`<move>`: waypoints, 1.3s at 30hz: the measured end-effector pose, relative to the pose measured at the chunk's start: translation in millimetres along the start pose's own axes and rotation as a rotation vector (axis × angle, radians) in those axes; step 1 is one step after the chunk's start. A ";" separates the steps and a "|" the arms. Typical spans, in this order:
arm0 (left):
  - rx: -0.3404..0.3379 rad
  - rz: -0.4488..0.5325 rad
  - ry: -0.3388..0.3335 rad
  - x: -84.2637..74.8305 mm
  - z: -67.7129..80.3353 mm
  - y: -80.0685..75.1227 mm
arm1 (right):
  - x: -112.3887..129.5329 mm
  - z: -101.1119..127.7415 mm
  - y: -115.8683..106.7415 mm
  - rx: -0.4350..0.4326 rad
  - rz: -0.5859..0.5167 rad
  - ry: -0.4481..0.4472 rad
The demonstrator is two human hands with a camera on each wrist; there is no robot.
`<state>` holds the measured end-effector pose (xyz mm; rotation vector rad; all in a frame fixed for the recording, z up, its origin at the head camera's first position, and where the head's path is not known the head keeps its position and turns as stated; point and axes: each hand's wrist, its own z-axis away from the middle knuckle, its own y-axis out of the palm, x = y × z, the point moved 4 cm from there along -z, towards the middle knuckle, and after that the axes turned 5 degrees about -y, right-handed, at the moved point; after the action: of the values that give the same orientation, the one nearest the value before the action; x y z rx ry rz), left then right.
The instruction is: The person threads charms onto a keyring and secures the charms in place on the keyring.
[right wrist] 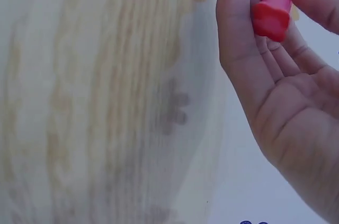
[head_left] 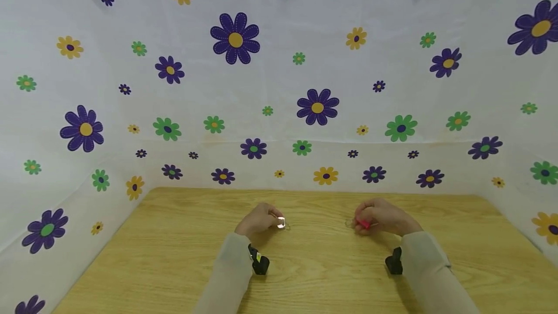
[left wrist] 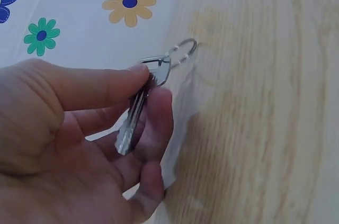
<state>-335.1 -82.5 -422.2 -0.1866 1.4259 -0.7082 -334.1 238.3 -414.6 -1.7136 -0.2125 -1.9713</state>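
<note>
Watching the feeds from my end, going left to right. The left hand (head_left: pixel 258 220) has a silver key (left wrist: pixel 136 112) pinched between thumb and forefinger, blade pointing back into the palm, with a small key ring (left wrist: pixel 184 50) hanging off the head and sticking out past the fingertips. It sits low over the wooden table (head_left: pixel 174 256), roughly mid-table, just left of centre.

Over on the right, well apart from the key, the right hand (head_left: pixel 380 218) is gripping a small red piece (right wrist: pixel 271 13) between thumb and fingers. It looks like a red plastic cap or key head, but I honestly can't tell which, the wrist view is blurry. There may be a thin wire loop at its fingertips in the head view; too faint to call.

What I'd worry about: the key is held only by its head, so it could swivel or slip in that light pinch, and the ring could twist away. The red piece is small and sits right at the fingertips, so any squeeze off-centre could pop it out onto the table.
</note>
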 end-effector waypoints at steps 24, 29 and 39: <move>0.177 0.339 0.082 -2.5 5.8 12.3 | 7.5 6.5 7.8 -0.046 0.039 -0.037; 0.148 0.330 0.072 0.3 6.4 12.6 | 8.0 7.3 8.4 -0.074 0.107 -0.035; 0.107 0.289 0.064 1.4 6.5 12.2 | 10.5 7.1 11.8 -0.034 0.127 -0.104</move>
<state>-324.9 -75.6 -428.6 0.1250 1.4352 -0.5535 -322.9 228.4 -405.6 -1.8069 -0.1046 -1.8064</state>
